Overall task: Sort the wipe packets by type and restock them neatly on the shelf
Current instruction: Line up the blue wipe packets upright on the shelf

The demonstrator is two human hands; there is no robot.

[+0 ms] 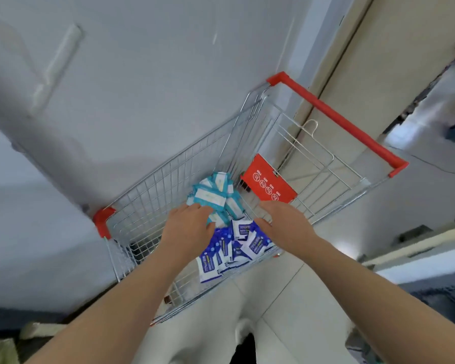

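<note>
Seemingly gathering inside the cart (168, 179): left hand (187, 224) at pale packets (213, 190), right hand (284, 222) at dark packets (221, 250); grips unclear; lift next.

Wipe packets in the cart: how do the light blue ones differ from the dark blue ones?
The light blue packets are pale teal with a white label; the dark blue packets are deep blue and white. The light blue packets lie farther in the cart, at the left hand; the dark blue packets lie nearer, by the right hand. Both are flat packs in loose heaps.
</note>
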